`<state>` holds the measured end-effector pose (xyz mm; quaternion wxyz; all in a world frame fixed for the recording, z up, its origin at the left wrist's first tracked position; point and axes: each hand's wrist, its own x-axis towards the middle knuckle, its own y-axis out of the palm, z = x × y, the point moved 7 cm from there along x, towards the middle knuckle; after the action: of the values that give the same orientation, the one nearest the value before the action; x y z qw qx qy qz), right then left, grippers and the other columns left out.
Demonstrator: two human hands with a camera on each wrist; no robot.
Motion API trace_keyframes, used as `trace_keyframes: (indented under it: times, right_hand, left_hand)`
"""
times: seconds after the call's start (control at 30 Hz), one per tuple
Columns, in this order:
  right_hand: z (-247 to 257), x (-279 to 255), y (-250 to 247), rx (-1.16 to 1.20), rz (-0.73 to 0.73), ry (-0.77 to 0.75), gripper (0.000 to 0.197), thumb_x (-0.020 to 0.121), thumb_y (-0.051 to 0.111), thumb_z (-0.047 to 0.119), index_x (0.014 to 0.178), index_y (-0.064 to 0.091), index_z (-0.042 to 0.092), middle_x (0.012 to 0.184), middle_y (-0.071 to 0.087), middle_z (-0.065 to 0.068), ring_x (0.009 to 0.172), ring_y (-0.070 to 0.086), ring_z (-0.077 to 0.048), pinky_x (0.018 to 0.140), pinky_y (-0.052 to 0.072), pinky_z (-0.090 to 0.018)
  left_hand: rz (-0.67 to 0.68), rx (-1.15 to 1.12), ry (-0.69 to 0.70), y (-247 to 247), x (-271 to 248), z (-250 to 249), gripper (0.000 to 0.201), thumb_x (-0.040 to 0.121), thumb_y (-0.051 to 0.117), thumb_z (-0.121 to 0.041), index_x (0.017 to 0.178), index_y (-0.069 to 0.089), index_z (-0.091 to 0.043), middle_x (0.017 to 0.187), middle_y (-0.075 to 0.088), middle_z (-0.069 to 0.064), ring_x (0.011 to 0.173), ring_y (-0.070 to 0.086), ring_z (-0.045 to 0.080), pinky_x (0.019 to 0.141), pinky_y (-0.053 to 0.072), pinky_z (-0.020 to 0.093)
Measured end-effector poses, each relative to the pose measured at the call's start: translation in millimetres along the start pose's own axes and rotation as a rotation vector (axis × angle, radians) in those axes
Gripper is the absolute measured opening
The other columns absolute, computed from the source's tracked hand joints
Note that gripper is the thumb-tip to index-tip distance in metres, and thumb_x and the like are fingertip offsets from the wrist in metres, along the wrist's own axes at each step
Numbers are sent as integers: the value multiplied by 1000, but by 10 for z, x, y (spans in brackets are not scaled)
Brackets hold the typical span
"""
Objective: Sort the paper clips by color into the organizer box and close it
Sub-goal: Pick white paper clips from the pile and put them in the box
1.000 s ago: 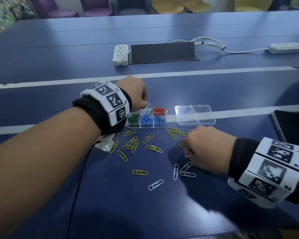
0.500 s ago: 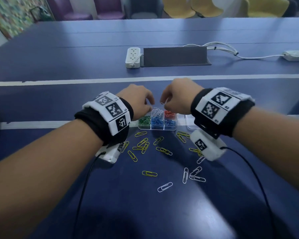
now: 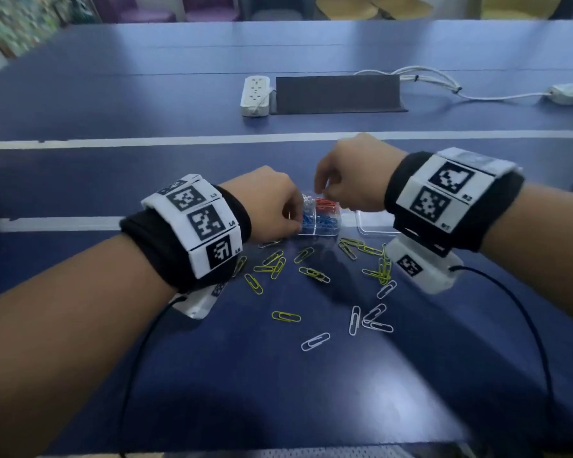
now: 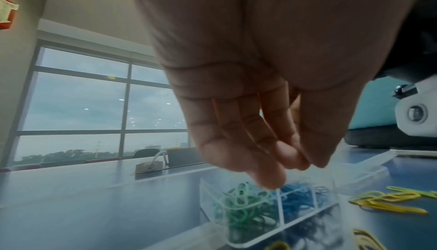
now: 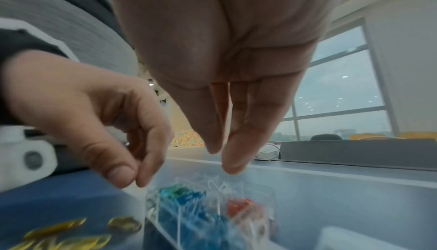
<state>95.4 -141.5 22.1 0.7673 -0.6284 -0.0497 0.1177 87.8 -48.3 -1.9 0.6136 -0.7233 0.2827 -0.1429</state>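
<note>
hands over organizer box (image 3: 318, 223): left grip (image 3: 272, 206) pinched empty, right grip (image 3: 354, 180) loose; five white clips (image 3: 354, 320) outside.

Left hand (image 4: 248, 89) over the organizer box (image 4: 272, 216)

The fingers (image 4: 267, 175) hang down, bunched with the thumb, tips just above the clear box's divider. Green clips (image 4: 243, 209) fill one compartment, blue clips (image 4: 298, 199) the next. Yellow clips (image 4: 387, 201) lie loose on the blue surface (image 4: 94, 216), beside the box.

A white power strip (image 3: 254, 96) lies far on the blue table (image 3: 146, 94), touching a dark cable cover (image 3: 338, 94). Another power strip (image 3: 571, 94) is far right.
</note>
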Motion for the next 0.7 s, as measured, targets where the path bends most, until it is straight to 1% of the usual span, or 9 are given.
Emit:
trace_keyframes:
  times: [0.1,0.2,0.27,0.3,0.37,0.43,0.5,0.6,0.7]
  right_hand:
    - [-22,-358,140,-89,164,-108,24,81,56,15,93,75,25,79,71,1,73,56,-18,81,51,-26]
    - [-56,-685,363,-163,402,-183,19,78,61,22,91,74,29,69,64,11,65,51,-7,75,48,-22]
    - [-86,-815,488,-240,479,-239,18,80,64,28,96,72,26,80,69,9,75,55,-10,77,46,-22]
    - [-109,-844,535,-276,485,-259,19,81,63,30,97,72,25,89,71,7,84,58,-13,79,47,-24]
    - [-170,-846,597,-293,472,-276,18,81,63,30,95,73,24,96,72,2,95,61,-19,84,50,-30]
    - [-207,-843,621,-292,470,-295,16,82,61,30,91,73,23,94,72,-1,94,62,-22,84,51,-35]
    - [-222,-857,614,-299,473,-306,16,82,60,31,87,72,22,91,71,-1,90,63,-23,82,52,-36]
    - [-219,-894,612,-318,452,-299,16,80,56,30,82,68,18,90,70,-3,85,63,-25,78,54,-37]
    - [-243,-907,636,-362,416,-267,21,79,52,28,81,65,12,91,67,-8,81,63,-30,69,54,-35]
  left_hand:
    - [82,-9,81,121,15,-176,14,79,67,-30,88,74,-22,59,53,-14,68,53,11,77,51,26]
    - [171,-16,168,304,24,-358,17,77,70,-31,92,74,-24,57,51,-15,66,54,10,76,52,26]
    - [230,-3,204,413,34,-429,22,76,72,-32,96,73,-26,59,50,-15,68,53,11,76,52,26]
    - [251,11,210,447,38,-442,23,75,72,-33,97,72,-27,60,50,-15,69,53,11,77,52,27]
    - [267,46,210,481,48,-450,21,74,73,-33,94,72,-28,66,55,-13,73,55,12,79,53,31]
    - [253,84,219,483,49,-467,16,74,70,-33,87,72,-26,75,62,-9,78,58,15,79,54,33]
    - [246,129,224,489,20,-496,11,75,65,-31,82,71,-26,78,61,-8,79,57,15,76,53,30]
    - [231,175,230,511,-4,-523,3,73,59,-29,72,61,-28,84,63,-7,84,60,19,70,52,30]
    - [215,192,227,526,2,-515,7,72,56,-28,68,51,-26,89,62,-4,85,59,21,66,50,31]
